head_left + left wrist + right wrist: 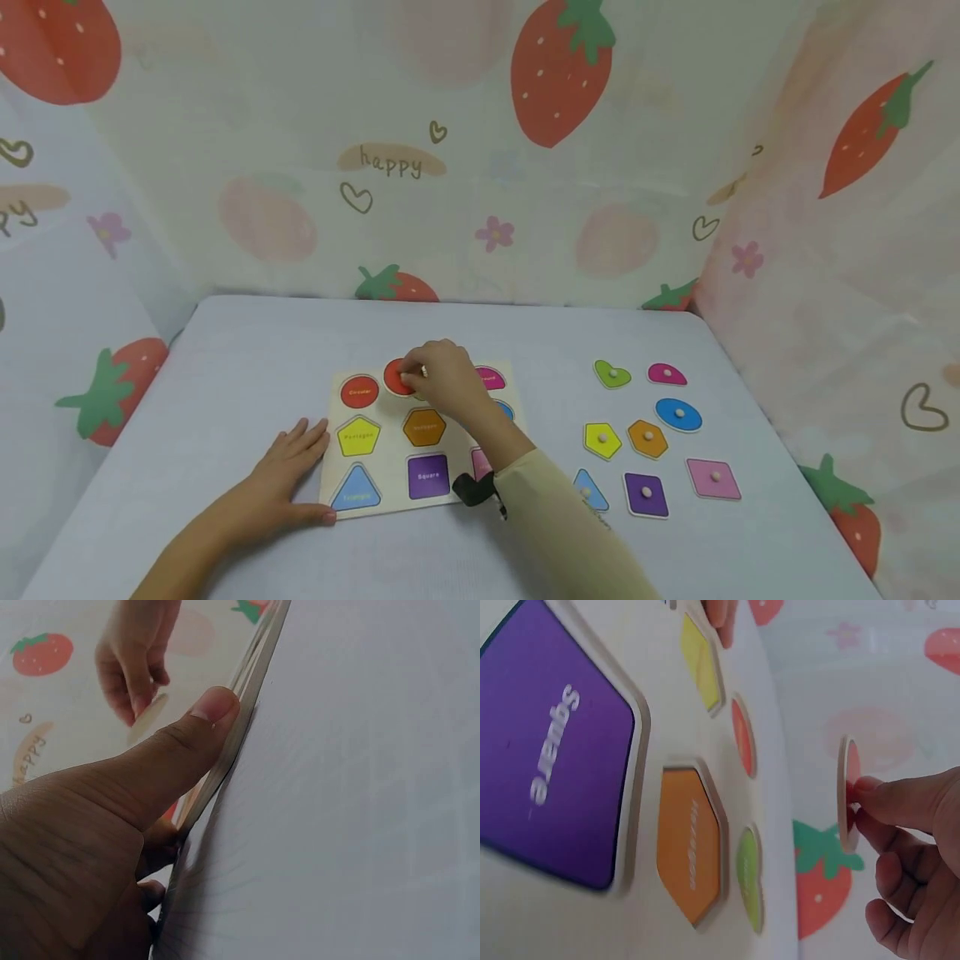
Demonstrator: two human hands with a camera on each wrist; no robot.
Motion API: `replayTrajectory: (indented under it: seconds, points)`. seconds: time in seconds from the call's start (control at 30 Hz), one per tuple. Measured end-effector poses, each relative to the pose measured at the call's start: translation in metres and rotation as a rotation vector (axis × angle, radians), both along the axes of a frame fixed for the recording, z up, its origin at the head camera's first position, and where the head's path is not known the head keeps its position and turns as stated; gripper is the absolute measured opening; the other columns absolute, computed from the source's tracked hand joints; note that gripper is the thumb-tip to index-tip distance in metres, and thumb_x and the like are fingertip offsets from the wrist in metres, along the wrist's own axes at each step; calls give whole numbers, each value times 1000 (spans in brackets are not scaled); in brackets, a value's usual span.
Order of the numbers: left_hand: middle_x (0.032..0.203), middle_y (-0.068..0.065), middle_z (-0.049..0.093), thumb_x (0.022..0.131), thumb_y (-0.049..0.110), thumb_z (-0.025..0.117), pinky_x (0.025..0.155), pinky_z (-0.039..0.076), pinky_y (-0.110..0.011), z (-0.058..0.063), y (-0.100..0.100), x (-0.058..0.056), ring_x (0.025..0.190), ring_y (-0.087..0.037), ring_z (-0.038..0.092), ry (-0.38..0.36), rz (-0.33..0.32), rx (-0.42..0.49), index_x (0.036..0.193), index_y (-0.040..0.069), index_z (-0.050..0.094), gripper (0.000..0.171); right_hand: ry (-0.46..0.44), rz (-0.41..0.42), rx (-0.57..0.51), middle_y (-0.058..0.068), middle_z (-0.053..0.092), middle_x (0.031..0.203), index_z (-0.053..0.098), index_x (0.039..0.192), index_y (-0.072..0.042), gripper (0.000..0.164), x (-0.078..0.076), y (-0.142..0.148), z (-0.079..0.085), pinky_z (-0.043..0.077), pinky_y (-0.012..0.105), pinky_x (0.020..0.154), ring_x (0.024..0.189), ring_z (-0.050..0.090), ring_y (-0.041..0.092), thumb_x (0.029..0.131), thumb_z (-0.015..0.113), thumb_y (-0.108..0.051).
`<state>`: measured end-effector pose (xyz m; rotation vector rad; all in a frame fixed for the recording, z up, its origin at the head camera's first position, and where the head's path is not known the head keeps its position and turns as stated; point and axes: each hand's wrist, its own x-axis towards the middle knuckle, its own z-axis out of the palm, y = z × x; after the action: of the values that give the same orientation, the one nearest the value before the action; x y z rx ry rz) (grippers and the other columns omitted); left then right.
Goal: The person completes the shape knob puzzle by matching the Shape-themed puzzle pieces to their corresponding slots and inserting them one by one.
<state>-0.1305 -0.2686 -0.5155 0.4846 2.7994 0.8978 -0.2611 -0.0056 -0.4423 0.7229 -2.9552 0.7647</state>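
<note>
A wooden shape puzzle board lies on the table, with coloured recesses named in print, such as the purple square and orange hexagon. My right hand pinches a red round puzzle piece by its knob; in the right wrist view the piece stands on edge, raised off the board. In the head view it overlaps the top row, beside the red circle recess, and partly covers the green heart recess. My left hand rests at the board's left side, fingers spread, thumb touching the near corner.
Several knobbed puzzle pieces lie right of the board: green heart, pink semicircle, blue oval, yellow pentagon, orange hexagon, blue triangle, purple square and pink rectangle. Strawberry-print cloth walls the table.
</note>
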Motion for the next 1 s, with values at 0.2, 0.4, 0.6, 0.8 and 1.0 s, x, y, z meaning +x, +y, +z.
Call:
replayTrajectory:
  seconds: [0.2, 0.4, 0.6, 0.8, 1.0]
  points:
    - [169, -15, 25, 69, 71, 80, 128, 4, -57, 2, -4, 2, 157, -43, 8, 7, -2, -4, 157, 0, 37, 121, -2, 3, 49, -9, 73, 95, 80, 108, -22, 16, -8, -33, -10, 53, 19, 81, 88, 58, 9, 96, 74, -31]
    - [169, -13, 25, 70, 72, 79, 127, 7, -58, 0, -6, 2, 157, -43, 9, 29, -13, 3, 157, 1, 37, 120, -32, 7, 59, -10, 75, 101, 81, 108, -23, 17, -8, -55, -21, 54, 21, 86, 92, 60, 8, 96, 74, -32]
    - [169, -14, 24, 70, 70, 80, 128, 6, -56, 0, -4, 2, 157, -43, 9, 32, -22, -3, 156, -1, 37, 120, -49, -2, 107, -13, 74, 101, 80, 106, -25, 15, -11, -70, -30, 49, 31, 99, 97, 61, 9, 96, 73, -34]
    - [169, -15, 24, 70, 70, 80, 128, 5, -56, 0, -4, 3, 157, -44, 9, 33, -26, -3, 156, -1, 37, 120, -94, -8, 141, -14, 74, 100, 79, 105, -25, 14, -11, -80, -34, 48, 35, 101, 96, 60, 9, 96, 73, -34]
    - [169, -15, 24, 70, 72, 78, 129, 4, -53, -2, -4, 3, 157, -43, 9, 43, -31, -15, 157, 0, 36, 120, -75, -29, 195, -14, 74, 103, 80, 108, -26, 16, -11, -82, -36, 47, 36, 101, 98, 60, 11, 97, 71, -35]
